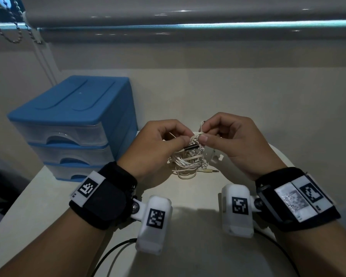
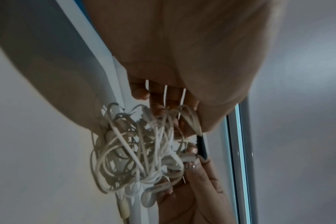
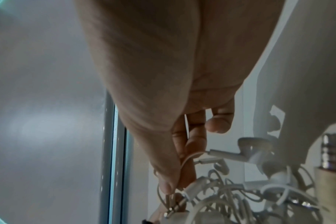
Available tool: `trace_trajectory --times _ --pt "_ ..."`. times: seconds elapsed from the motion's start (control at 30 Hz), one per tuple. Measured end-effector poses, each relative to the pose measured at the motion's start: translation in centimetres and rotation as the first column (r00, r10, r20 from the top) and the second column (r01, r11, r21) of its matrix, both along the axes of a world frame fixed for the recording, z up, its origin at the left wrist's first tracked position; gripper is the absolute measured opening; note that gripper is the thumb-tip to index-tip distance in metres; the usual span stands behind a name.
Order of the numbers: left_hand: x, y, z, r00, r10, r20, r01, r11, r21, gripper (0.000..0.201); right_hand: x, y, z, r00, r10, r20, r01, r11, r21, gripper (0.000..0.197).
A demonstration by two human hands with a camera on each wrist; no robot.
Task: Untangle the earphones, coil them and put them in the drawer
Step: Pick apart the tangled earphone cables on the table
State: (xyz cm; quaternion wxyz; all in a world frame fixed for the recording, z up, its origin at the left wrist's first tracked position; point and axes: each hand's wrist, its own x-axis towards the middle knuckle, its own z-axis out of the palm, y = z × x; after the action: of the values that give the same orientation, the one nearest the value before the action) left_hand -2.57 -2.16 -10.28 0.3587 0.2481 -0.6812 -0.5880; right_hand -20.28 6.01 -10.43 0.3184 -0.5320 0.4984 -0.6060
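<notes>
- The tangled ball of thin white earphone cables (image 1: 188, 160) hangs just above the pale worktop (image 1: 208, 96), held up between both hands, with its lowest loops and a cream-sleeved metal jack plug (image 1: 208, 171) resting on or just off the surface; I cannot tell which.
- The left hand (image 1: 158, 144) has its grip pinching a short black sleeve (image 1: 191, 147) on one strand between thumb and forefinger, with the other fingers curled behind the knot.
- The right hand (image 1: 234, 140) has its grip pinching a thin white loop at the top of the knot, thumb pressed against forefinger; the wrist view shows a white earbud (image 3: 247, 150) dangling free just beside those fingers.
- The risk, as I judge it: if the two hands pull apart while the loop is still threaded through others, the knot cinches tighter instead of opening.
- A hard tug near the earbud stem or the jack could strain the thin wire where it joins the plastic.
- The free earbud and plug may swing and snag back through open loops, making fresh tangles.
- Several plugs and buds seem to be mixed in, so more than one set may be involved; tracing the wrong strand would waste effort.
- The blue plastic three-drawer cabinet (image 1: 72, 124) stands well to the left with all its clear drawers closed, so one hand must free itself before stowing, and a loose coil could spring open then.
</notes>
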Motion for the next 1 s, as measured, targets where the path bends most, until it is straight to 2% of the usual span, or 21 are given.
trace_trajectory --times 0.07,0.17,0.27,0.33,0.43,0.5,0.57,0.63,0.73,0.8,0.9,1.0 --pt "-0.2 0.1 -0.2 0.999 -0.012 -0.042 0.016 0.995 0.102 0.01 0.0 0.0 0.0 1.0 0.006 0.014 -0.006 1.0 -0.002 0.011" --pt "-0.1 -0.2 -0.4 1.0 -0.003 -0.03 0.008 0.985 0.17 0.014 -0.2 -0.1 -0.1 1.0 0.004 -0.007 -0.004 1.0 0.029 0.011" --pt "-0.1 -1.0 -0.7 0.993 0.06 0.097 -0.066 0.996 0.063 0.017 -0.8 -0.2 -0.1 0.994 0.024 -0.107 -0.014 0.996 0.091 0.012" --pt "-0.2 -1.1 -0.5 0.993 0.098 0.068 -0.105 0.99 0.095 0.017 -0.9 -0.1 0.2 0.989 0.044 -0.138 -0.027 0.992 0.125 0.002" --pt "-0.1 -1.1 -0.3 0.991 0.126 0.036 -0.128 0.99 0.064 0.018 -0.8 0.0 0.4 0.99 0.013 -0.143 0.005 0.992 0.127 0.017" --pt "-0.2 -1.0 -0.3 0.993 0.107 0.044 -0.108 0.994 0.009 0.016 -0.8 0.0 0.4 0.994 -0.062 -0.085 0.069 0.994 0.083 0.026" --pt "-0.2 -0.7 -0.3 0.998 0.066 0.017 -0.066 0.998 0.01 0.013 -0.8 -0.2 0.3 0.993 -0.105 -0.062 0.106 0.994 0.007 0.023" --pt "-0.2 -0.5 -0.2 0.999 0.05 0.012 -0.05 0.999 -0.019 0.012 -0.6 -0.2 0.3 0.991 -0.065 -0.117 0.063 0.998 -0.022 0.015" --pt "-0.1 -0.4 0.0 0.999 0.043 0.016 -0.041 0.995 -0.093 0.013 -0.1 0.0 0.2 0.984 0.077 -0.162 -0.069 0.996 0.051 0.01" --pt "0.1 -0.4 0.2 0.998 0.047 0.034 -0.041 0.988 -0.149 0.012 0.0 0.1 0.1 0.98 0.107 -0.171 -0.096 0.993 0.067 0.009" --pt "0.1 -0.3 0.3 0.998 0.045 0.044 -0.038 0.988 -0.149 0.013 0.2 0.1 0.2 0.982 0.111 -0.154 -0.105 0.993 0.045 0.009" --pt "0.1 -0.4 0.1 0.998 0.023 0.055 -0.015 0.989 -0.146 0.011 0.3 0.1 0.0 0.992 0.115 -0.054 -0.114 0.993 0.026 0.012"
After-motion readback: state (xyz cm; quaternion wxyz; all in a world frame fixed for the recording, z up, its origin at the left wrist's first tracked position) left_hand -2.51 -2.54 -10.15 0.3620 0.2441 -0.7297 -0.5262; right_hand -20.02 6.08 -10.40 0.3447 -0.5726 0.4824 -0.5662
